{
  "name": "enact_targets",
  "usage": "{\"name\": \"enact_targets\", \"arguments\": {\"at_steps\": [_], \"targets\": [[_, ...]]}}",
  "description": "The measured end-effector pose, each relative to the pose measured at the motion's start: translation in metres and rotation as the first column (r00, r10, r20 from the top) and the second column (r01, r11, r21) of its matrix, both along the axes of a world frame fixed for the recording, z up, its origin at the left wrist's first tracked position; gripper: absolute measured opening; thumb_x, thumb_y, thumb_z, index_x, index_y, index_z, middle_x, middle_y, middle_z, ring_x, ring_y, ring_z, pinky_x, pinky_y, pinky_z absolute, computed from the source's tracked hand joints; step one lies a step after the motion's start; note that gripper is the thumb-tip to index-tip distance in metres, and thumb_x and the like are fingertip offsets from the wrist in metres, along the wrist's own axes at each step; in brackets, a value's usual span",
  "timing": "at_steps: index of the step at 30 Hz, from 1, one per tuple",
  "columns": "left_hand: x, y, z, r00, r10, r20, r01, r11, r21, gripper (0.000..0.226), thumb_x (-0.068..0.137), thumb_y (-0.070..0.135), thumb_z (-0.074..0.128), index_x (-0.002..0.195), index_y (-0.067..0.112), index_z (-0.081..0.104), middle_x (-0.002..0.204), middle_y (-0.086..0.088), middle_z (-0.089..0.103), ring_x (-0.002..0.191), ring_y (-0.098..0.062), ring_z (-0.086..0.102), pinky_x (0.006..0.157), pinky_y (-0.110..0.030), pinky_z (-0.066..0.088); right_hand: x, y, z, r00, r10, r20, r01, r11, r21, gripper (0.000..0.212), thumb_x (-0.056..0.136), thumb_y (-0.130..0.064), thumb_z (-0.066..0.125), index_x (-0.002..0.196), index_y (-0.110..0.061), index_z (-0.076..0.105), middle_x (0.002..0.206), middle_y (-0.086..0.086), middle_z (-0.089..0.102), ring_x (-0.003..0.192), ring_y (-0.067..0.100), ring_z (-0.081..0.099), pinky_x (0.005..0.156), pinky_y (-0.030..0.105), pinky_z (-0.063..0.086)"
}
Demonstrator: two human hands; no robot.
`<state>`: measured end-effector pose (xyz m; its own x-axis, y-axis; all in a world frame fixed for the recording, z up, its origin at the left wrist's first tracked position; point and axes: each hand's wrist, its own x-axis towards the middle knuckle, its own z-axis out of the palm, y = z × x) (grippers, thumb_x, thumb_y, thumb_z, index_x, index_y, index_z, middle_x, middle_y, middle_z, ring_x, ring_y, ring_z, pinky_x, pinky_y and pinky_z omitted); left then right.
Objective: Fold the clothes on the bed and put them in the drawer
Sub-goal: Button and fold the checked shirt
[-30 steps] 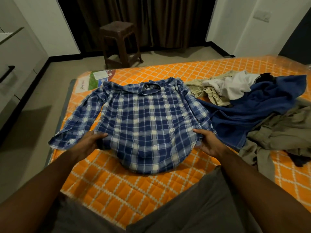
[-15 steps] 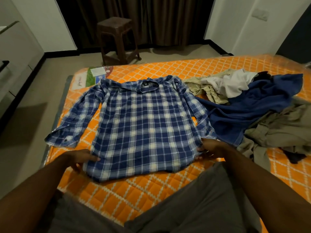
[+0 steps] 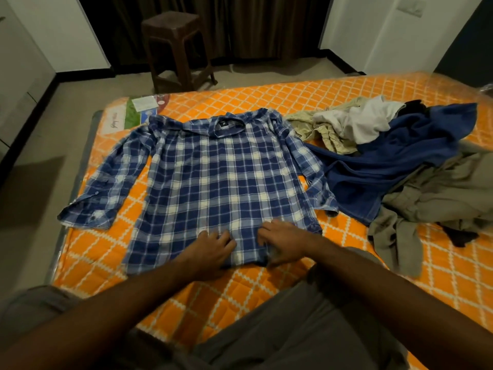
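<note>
Two bare hands rest palm-down, side by side, on the lower hem of a blue-and-white plaid shirt [image 3: 221,182]. The left hand [image 3: 210,252] lies flat on the cloth with its fingers loosely spread. The right hand [image 3: 282,243] sits just beside it, fingers bent against the fabric near the hem; whether it pinches the cloth or only presses it cannot be told from this view.

The shirt lies flat on an orange, diamond-quilted mattress [image 3: 240,292], collar toward the far edge, its body smooth. One sleeve stretches out and down toward the bed's left edge; the other runs down along the right side, its cuff touching a heap of unfolded clothes.

That heap fills the right half of the bed: a dark blue garment [image 3: 394,169] spread widest, a white piece [image 3: 370,121] and a beige one [image 3: 328,129] bunched behind it, and an olive-grey garment [image 3: 437,201] trailing toward the near edge.

A printed label [image 3: 141,110] shows at the mattress's far left corner. Beyond the bed, a brown plastic stool [image 3: 176,46] stands on the floor before dark curtains [image 3: 253,25].
</note>
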<state>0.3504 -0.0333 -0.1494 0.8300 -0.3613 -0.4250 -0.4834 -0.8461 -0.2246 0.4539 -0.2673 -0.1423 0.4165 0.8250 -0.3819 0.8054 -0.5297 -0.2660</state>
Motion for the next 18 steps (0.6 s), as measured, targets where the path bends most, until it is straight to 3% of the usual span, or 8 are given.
{"name": "enact_targets", "arguments": {"at_steps": [2,5,7,9,12,15,16,18], "targets": [[-0.004,-0.004,-0.004,1.0,0.016,0.022,-0.016,1.0,0.0,0.057,0.102,0.041,0.041,0.148,0.012,0.027,0.157,-0.021,0.026,0.132,-0.038,0.042,0.102,-0.05,0.044,-0.01,0.006,-0.013,0.981,0.106,0.161,-0.092,0.992,-0.09,0.064,0.085,-0.048,0.072,0.135,-0.015,0.047,0.135,0.007,0.046,0.12,0.025,0.042,0.102,0.044,0.038],[-0.001,0.002,-0.002,0.997,0.051,-0.05,-0.057,0.992,-0.114,0.045,0.103,0.032,0.045,0.144,0.015,0.037,0.152,-0.015,0.033,0.131,-0.031,0.045,0.103,-0.044,0.046,-0.011,0.008,-0.021,0.971,0.111,0.212,-0.106,0.994,-0.036,0.036,0.093,-0.032,0.063,0.124,-0.016,0.056,0.124,0.008,0.053,0.114,0.026,0.049,0.096,0.044,0.042],[0.01,0.013,0.008,0.971,0.193,-0.141,-0.228,0.923,-0.309,0.032,0.101,0.035,0.048,0.13,0.023,0.05,0.136,-0.005,0.05,0.116,-0.019,0.054,0.094,-0.036,0.049,0.003,0.009,-0.014,1.0,-0.016,-0.02,0.017,0.999,0.031,0.013,0.093,-0.024,0.063,0.104,-0.017,0.061,0.108,0.006,0.059,0.098,0.021,0.053,0.085,0.038,0.044],[0.031,0.029,0.021,0.915,0.322,-0.242,-0.397,0.82,-0.412,0.016,0.099,0.032,0.05,0.111,0.023,0.056,0.114,-0.003,0.062,0.097,-0.016,0.058,0.082,-0.033,0.05,0.028,0.01,0.001,0.956,-0.105,-0.274,0.129,0.989,0.069,0.003,0.094,-0.013,0.063,0.095,-0.015,0.061,0.097,0.005,0.062,0.083,0.014,0.055,0.076,0.03,0.043],[0.066,0.056,0.033,0.874,0.413,-0.255,-0.486,0.749,-0.451,0.013,0.101,0.027,0.05,0.105,0.022,0.061,0.105,-0.005,0.066,0.088,-0.018,0.059,0.075,-0.034,0.047,0.064,0.014,0.018,0.863,-0.305,-0.404,0.408,0.892,0.197,0.002,0.098,-0.011,0.062,0.098,-0.013,0.063,0.09,-0.007,0.061,0.079,0.005,0.057,0.075,0.027,0.047],[0.083,0.071,0.035,0.83,0.558,0.01,-0.473,0.712,-0.519,0.015,0.102,0.026,0.051,0.11,0.021,0.062,0.109,-0.003,0.068,0.091,-0.021,0.062,0.077,-0.039,0.049,0.079,0.022,0.015,0.802,-0.516,-0.302,0.598,0.693,0.403,0.008,0.097,-0.009,0.057,0.1,-0.016,0.057,0.09,-0.003,0.062,0.08,0.015,0.06,0.073,0.038,0.05],[0.082,0.072,0.033,0.796,0.579,0.178,-0.419,0.739,-0.527,0.016,0.099,0.022,0.055,0.114,0.021,0.061,0.112,-0.003,0.067,0.096,-0.024,0.062,0.08,-0.043,0.049,0.076,0.024,0.011,0.814,-0.548,-0.192,0.565,0.674,0.475,0.012,0.095,-0.009,0.057,0.102,-0.018,0.054,0.097,-0.001,0.061,0.087,0.018,0.059,0.076,0.041,0.05],[0.076,0.069,0.026,0.735,0.492,0.466,-0.258,0.839,-0.48,0.03,0.09,0.014,0.066,0.119,0.017,0.058,0.115,-0.006,0.062,0.1,-0.029,0.06,0.082,-0.047,0.046,0.065,0.022,0.003,0.851,-0.523,0.052,0.414,0.728,0.547,0.019,0.092,-0.011,0.062,0.107,-0.02,0.052,0.11,0.0,0.056,0.1,0.021,0.052,0.082,0.039,0.045]]}}
